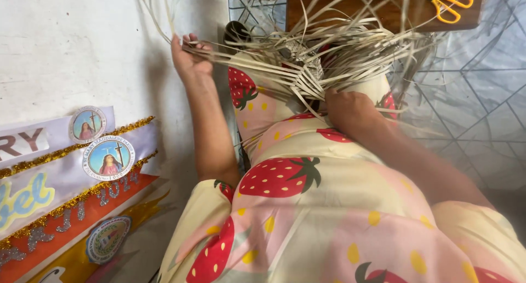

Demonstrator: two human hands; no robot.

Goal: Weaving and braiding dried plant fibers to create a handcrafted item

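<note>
A half-woven mat of pale dried leaf strips (307,77) rests on my lap, its loose ends fanning out toward the top and right. My left hand (190,57) is stretched out to the left and grips a few long strips, pulling them taut from the weave. My right hand (350,110) presses down on the woven part near its lower edge, fingers curled on the strips. I wear a yellow and pink garment printed with strawberries (307,206).
A white wall (82,47) stands at the left with several satin sashes (66,179) trimmed in gold and carrying round picture badges. Orange-handled scissors (450,3) lie on a dark wooden surface (383,9) at the top. Patterned grey tiles (476,96) cover the floor at right.
</note>
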